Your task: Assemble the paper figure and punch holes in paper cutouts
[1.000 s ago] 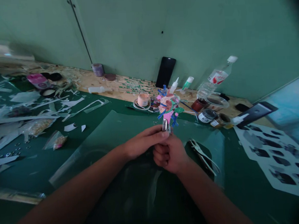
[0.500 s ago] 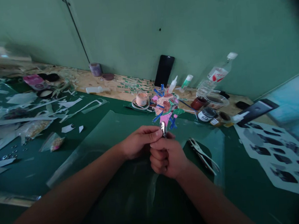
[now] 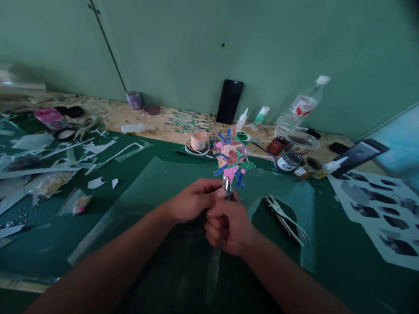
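Note:
My left hand point(image 3: 191, 203) and my right hand point(image 3: 226, 225) meet above a clear plastic sheet point(image 3: 150, 190) on the green cutting mat point(image 3: 39, 240). Both hands pinch a small shiny metal clip point(image 3: 226, 186) at the foot of a colourful painted cut-out point(image 3: 232, 158), pink, blue and green, which stands upright above my fingers. My right hand's fingers are curled into a fist round its lower end. My left thumb and forefinger press the clip from the left.
Metal pliers point(image 3: 283, 216) lie right of my hands. Paint jars point(image 3: 290, 161), glue bottles point(image 3: 241, 121), a water bottle point(image 3: 301, 107), a propped phone point(image 3: 229, 101) and a pink cup point(image 3: 199, 140) line the back. Paper scraps point(image 3: 97, 148) lie left; a printed cut-out sheet point(image 3: 393, 220) lies right.
Both hands with the clip and cut-out have drifted slightly left and down; the cut-out sits lower against the jars behind. The grip is unchanged.

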Available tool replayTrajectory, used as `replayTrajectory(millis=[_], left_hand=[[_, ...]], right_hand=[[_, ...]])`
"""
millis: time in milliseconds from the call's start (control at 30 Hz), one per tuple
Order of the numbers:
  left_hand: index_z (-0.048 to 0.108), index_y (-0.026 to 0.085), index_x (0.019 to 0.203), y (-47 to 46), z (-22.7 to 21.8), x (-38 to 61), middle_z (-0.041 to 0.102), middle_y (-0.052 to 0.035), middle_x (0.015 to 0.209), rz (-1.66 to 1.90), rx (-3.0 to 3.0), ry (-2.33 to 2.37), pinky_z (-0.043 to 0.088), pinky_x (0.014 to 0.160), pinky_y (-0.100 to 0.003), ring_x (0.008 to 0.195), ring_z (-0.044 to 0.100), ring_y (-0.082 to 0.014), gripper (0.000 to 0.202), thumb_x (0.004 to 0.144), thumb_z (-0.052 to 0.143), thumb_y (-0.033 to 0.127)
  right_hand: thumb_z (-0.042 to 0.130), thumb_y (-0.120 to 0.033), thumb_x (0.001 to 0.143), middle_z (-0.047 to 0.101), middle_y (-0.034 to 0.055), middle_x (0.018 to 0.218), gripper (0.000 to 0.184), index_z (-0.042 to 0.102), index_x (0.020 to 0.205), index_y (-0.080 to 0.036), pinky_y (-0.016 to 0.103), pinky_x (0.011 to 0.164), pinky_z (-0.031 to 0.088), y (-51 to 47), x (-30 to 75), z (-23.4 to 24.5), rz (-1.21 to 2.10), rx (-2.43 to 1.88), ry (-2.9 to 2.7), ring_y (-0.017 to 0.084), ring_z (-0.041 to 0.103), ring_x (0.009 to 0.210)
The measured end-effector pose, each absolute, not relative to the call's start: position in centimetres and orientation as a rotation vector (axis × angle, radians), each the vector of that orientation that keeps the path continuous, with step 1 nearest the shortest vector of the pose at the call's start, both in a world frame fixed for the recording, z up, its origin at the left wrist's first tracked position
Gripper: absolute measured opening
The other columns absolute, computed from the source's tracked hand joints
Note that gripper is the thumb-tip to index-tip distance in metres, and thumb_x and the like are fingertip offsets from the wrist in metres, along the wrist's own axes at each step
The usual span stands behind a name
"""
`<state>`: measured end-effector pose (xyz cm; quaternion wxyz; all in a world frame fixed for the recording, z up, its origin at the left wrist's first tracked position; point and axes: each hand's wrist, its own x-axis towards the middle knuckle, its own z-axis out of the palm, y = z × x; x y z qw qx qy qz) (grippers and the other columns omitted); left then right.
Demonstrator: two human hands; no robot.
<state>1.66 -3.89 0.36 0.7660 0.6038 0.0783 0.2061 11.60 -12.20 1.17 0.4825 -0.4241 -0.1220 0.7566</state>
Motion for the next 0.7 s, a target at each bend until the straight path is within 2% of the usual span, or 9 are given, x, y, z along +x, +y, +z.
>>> replayTrajectory(millis=[233,433,600,700], left_hand=[[0.073,0.013,0.095,-4.2,1.0,1.9,0.068,-0.0091,0.087,0.440,1.297,0.223,0.047,0.076,-0.029,0.082,0.060,-0.0175,0.031,0.089,0.058,0.041],[0.073,0.014,0.096,-4.3,0.5,2.0,0.070,-0.0088,0.086,0.456,1.273,0.243,0.047,0.081,-0.033,0.084,0.063,-0.0195,0.033,0.087,0.061,0.044],[0.070,0.014,0.106,-3.5,0.0,2.1,0.070,-0.0099,0.099,0.481,1.285,0.344,0.046,0.087,-0.034,0.093,0.063,-0.0204,0.033,0.091,0.056,0.040],[0.064,0.019,0.119,-2.9,0.5,1.7,0.065,-0.0098,0.120,0.522,1.266,0.374,0.046,0.090,-0.034,0.105,0.061,-0.0219,0.036,0.085,0.065,0.031]], right_hand=[[0.053,-0.023,0.049,0.021,-0.0100,0.026,0.033,0.024,0.033,-0.023,0.018,0.026,0.014,-12.2,11.7,1.0,1.874,-1.032,-0.314,0.003,0.019,0.022],[0.052,-0.022,0.047,0.020,-0.0106,0.026,0.032,0.023,0.035,-0.023,0.018,0.025,0.014,-11.9,11.6,1.3,1.836,-1.059,-0.308,0.003,0.017,0.022],[0.055,-0.019,0.048,0.027,-0.0117,0.031,0.025,0.030,0.047,-0.024,0.018,0.027,0.013,-10.9,12.5,1.0,1.590,-1.182,-0.384,0.004,0.019,0.026],[0.057,-0.023,0.057,0.028,-0.0111,0.035,0.022,0.036,0.051,-0.023,0.020,0.031,0.014,-10.4,13.8,0.5,1.335,-1.375,-0.602,0.006,0.021,0.030]])
